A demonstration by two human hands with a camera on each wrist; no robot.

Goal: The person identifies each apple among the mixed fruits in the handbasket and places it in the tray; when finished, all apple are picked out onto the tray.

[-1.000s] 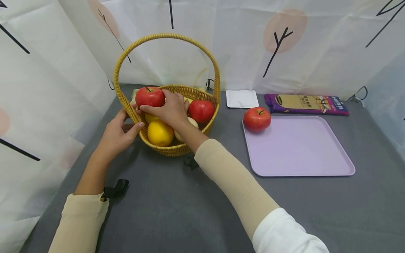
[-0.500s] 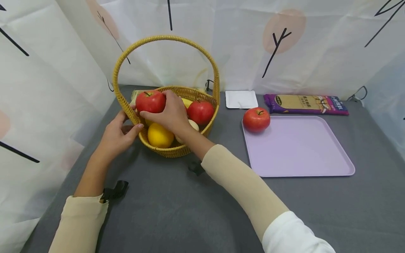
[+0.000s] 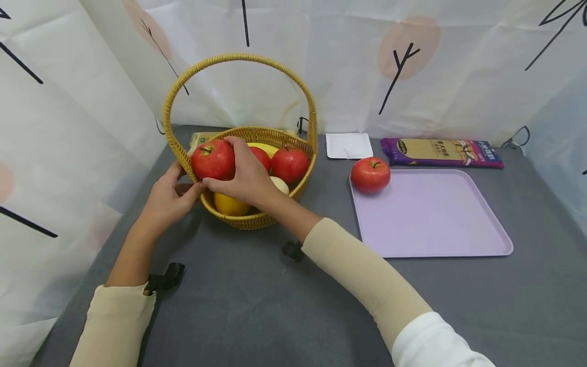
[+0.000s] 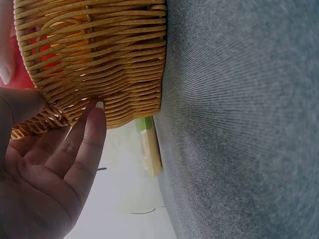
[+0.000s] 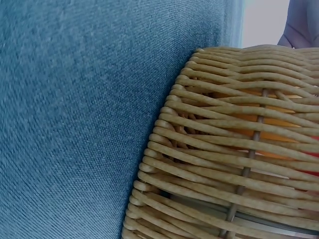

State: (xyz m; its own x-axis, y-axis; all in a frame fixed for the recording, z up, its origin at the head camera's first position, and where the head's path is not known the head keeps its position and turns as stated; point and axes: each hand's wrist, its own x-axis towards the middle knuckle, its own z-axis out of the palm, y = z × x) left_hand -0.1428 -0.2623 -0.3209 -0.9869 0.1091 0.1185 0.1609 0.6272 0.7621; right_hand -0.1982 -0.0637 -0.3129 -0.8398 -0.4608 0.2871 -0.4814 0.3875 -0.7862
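Note:
My right hand (image 3: pixel 247 176) holds a red tomato (image 3: pixel 213 159) at the left end of the yellow wicker basket (image 3: pixel 249 223), thumb in front and fingers over its right side. My left hand (image 3: pixel 167 196) grips the basket's left side where the arched handle meets the rim. In the left wrist view, the left hand's fingers (image 4: pixel 94 129) lie along the outer weave. Inside the basket are an orange-yellow fruit (image 3: pixel 231 205), a yellow banana-like fruit (image 3: pixel 270 149), more red fruits (image 3: pixel 290 165) and a pale round item (image 3: pixel 279 185). The right wrist view shows mostly weave.
To the right lies a lilac tray (image 3: pixel 440 214) with another tomato (image 3: pixel 370 175) on its back left corner. Behind are a purple noodle packet (image 3: pixel 447 153) and a white square packet (image 3: pixel 349 146). A green-and-cream package (image 4: pixel 148 147) lies behind the basket.
My right hand has brought the tomato lower and nearer, tilting its stem end toward the head camera. Another red fruit now shows behind the fingers. My left hand keeps its grip on the basket.

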